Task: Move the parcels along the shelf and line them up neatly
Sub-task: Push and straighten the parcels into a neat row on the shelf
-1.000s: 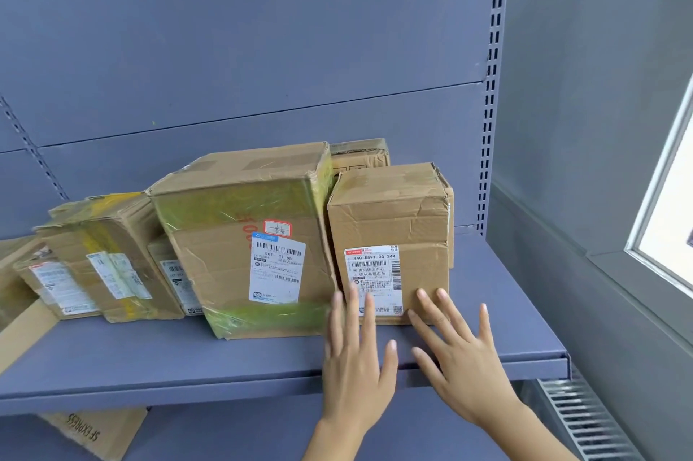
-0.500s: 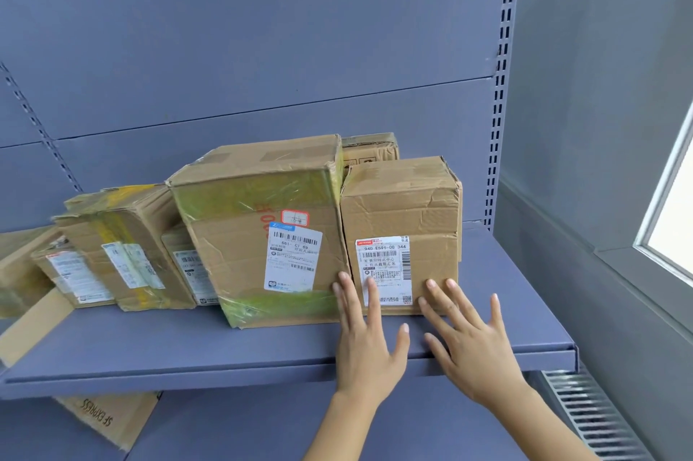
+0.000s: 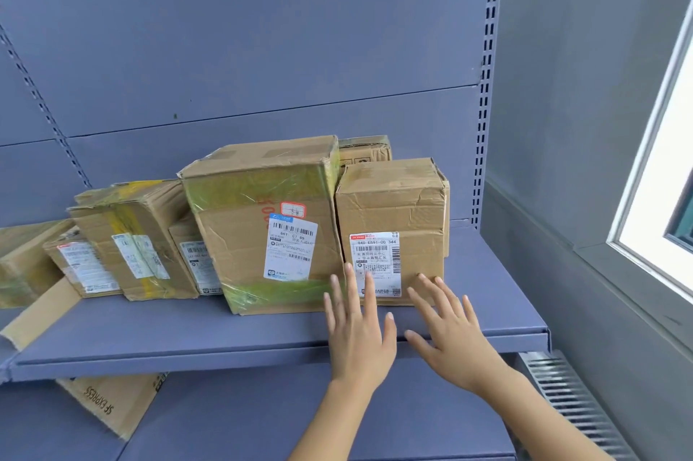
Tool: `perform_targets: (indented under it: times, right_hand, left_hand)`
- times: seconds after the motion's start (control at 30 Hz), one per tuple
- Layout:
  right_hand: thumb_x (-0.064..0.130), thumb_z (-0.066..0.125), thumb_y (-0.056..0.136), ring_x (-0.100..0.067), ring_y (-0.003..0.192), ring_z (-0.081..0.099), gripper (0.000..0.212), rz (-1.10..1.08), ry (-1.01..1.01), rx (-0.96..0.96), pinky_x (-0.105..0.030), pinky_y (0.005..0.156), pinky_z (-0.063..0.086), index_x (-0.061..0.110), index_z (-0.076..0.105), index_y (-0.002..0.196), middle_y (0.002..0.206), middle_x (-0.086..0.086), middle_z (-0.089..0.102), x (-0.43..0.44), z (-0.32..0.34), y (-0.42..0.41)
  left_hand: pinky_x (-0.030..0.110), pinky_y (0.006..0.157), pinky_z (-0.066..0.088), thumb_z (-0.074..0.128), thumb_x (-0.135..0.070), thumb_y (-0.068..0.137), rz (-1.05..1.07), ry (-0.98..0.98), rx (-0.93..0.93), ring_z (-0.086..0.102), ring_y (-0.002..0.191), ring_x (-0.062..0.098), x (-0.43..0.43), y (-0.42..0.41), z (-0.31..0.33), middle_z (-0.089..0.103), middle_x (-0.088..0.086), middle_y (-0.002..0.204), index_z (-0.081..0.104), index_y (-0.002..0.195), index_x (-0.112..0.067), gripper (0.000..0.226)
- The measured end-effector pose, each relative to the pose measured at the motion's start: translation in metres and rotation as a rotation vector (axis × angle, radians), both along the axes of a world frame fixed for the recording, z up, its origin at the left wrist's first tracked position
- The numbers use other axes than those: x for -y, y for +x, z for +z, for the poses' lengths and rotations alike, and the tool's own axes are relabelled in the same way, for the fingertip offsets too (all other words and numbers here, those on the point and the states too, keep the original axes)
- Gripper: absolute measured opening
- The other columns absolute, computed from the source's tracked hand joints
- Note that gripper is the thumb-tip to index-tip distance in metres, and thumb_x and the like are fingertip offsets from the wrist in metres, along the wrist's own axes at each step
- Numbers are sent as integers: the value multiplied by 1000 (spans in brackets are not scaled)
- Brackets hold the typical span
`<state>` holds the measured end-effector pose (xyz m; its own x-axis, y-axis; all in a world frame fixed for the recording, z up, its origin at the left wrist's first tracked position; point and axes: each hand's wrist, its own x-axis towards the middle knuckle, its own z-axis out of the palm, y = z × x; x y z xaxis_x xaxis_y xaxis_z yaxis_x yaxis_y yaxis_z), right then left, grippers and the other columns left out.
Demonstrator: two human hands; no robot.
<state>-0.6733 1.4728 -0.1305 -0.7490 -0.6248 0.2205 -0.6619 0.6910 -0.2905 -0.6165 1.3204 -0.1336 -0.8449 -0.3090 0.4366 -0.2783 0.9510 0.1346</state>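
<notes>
Both the left hand point(image 3: 358, 333) and right hand point(image 3: 452, 329), fingers spread straight, apparently press the small brown cardboard parcel's point(image 3: 392, 220) labelled front, squaring it on the blue metal shelf point(image 3: 187, 333).

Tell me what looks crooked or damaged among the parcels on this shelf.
The big green-taped box sits skewed, jutting forward out of line. The yellow-taped box left of it is turned askew. The right-hand box has a creased front.

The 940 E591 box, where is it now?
Head view: the 940 E591 box stands at the row's right end on the shelf, against the green-taped box to its left.
</notes>
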Motion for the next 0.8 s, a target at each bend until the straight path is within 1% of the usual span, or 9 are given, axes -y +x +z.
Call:
perform_targets:
  times: [0.13,0.23,0.33,0.4,0.5,0.53,0.67,0.73,0.8]
  right_hand:
    - [67,3,74,-12,148,-10,88,9,-107,68,-42,119,-1,30,16,152,160,9,2,-3,8,10]
    - [66,4,76,-12,148,-3,85,31,-123,81,-39,119,8,30,14,152,159,10,5,0,11,16]
    - [58,26,90,-15,143,20,69,86,-212,102,-35,111,31,26,21,151,157,9,17,11,17,22]
    - [42,41,98,-14,139,30,56,125,-255,78,-31,106,37,22,27,149,154,8,25,22,20,24]
    - [34,45,99,-14,135,36,53,165,-293,66,-30,102,40,20,31,148,149,8,33,43,26,31]
    - [34,46,98,-14,133,38,54,183,-294,70,-30,100,41,20,30,148,147,8,35,51,27,35]
    - [36,47,98,-13,122,46,57,262,-255,68,-23,87,41,23,27,150,143,9,37,89,26,49]
    - [37,46,98,-11,122,46,56,290,-241,77,-19,85,37,24,27,149,143,11,37,110,28,56]
    - [36,46,98,-13,127,43,55,314,-243,95,-21,89,40,24,28,149,142,10,39,144,30,68]
  left_hand:
    - [47,112,16,36,-44,84,5,-18,-12,22,140,39,-8,4,4,20,18,156,36,145,-10,70]
    - [50,110,23,34,-45,85,12,-13,-2,26,140,40,-7,10,11,20,17,156,36,145,-11,69]
    - [52,106,23,34,-45,86,28,15,4,28,138,43,3,19,17,23,16,155,35,145,-12,68]
    - [52,106,25,34,-45,87,49,31,-8,32,137,43,13,25,22,29,16,153,38,144,-11,66]
    - [52,103,35,32,-46,87,83,64,-9,39,134,40,33,37,24,39,12,149,44,141,-12,64]
    - [52,105,34,28,-47,87,86,89,4,36,136,39,40,43,25,37,11,150,42,142,-12,66]
    - [42,116,14,2,-56,80,112,187,46,5,147,29,75,72,21,10,3,160,18,151,-19,82]
    - [41,116,14,0,-57,79,155,208,35,5,148,27,94,89,19,9,3,160,18,151,-19,84]
    - [42,115,17,0,-57,78,204,236,23,8,147,26,122,111,20,11,2,160,21,151,-19,84]
